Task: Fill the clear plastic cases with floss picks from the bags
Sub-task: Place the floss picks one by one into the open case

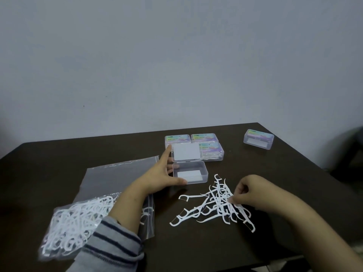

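Dark desk [275, 173] against a grey wall: left hand [159, 177], fingers spread, steadies an open clear case [189, 171]; right hand [253, 191] pinches one pick from loose floss picks [214, 205] mid-desk.

Dim, flat light is washing over my view, leaving the wall [176, 55] grey and grainy. The dark counter [275, 173] is swallowing detail, with soft shadows pooling under my hands. Corners are darkening and bending, and my striped sleeve [110, 244] is blurring at the bottom edge.
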